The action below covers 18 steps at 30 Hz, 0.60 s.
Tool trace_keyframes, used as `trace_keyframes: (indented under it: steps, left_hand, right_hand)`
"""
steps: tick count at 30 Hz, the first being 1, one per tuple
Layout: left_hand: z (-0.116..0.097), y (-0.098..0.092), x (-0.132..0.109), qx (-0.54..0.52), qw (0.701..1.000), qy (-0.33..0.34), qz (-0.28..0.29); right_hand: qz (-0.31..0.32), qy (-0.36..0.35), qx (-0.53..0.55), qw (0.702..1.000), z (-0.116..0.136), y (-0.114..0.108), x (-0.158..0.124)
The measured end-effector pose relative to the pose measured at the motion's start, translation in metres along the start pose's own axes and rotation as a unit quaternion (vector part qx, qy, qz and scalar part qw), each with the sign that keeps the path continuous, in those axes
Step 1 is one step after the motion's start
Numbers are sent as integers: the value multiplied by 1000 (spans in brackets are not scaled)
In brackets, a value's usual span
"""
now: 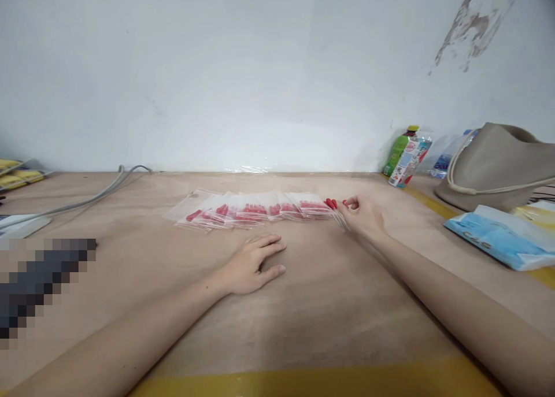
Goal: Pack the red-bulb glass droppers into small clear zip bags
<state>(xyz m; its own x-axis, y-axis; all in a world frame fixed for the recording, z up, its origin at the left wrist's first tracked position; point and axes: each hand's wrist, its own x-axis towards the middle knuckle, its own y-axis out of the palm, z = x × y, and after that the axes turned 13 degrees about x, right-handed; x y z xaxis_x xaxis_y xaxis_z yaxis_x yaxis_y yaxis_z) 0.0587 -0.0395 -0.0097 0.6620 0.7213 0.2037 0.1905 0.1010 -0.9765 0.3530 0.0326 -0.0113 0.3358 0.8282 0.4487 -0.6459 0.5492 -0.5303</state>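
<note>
A row of overlapping clear plastic bags [232,212] lies across the table, with small red pieces inside them. At the right end of the row, a couple of rounded red pieces [332,203] rest at the edge of the last bag. My right hand [363,213] is there, thumb and fingers pinched on a small red piece [345,203] whose exact kind is too small to make out. My left hand [251,264] lies on the table in front of the bags, fingers apart, holding nothing.
Drink bottles [407,157] stand by the wall at right, beside a grey-beige bag [489,166] with a cord. A blue-and-white package [503,238] lies nearer. At left are a grey cable [99,195], yellow packages [19,174] and a pixelated dark object [39,287].
</note>
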Motion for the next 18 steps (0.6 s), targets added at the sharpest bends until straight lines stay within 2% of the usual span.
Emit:
trace_keyframes:
  steps: [5,9,11,14,16,18]
  left_hand:
    - [1,-1,-1,8,1000,-2,4]
    - [3,2,-3,-8,1000,14,-24]
    - [2,3,-3,-9,995,22,-96]
    - [6,-1,-2,16,966,-7,-259]
    - [16,-7,0,52,937,-64,-341]
    - [38,-14,0,96,907,-149,-382]
  right_hand:
    - [83,20,-24,996,-24,9,9]
    - [96,46,-60,993,-24,12,9]
    - [106,57,-54,991,-23,11,9]
    - [110,57,-39,991,-26,9,10]
    - [108,48,-35,992,-30,9,11]
    - [112,52,-29,992,-32,7,13]
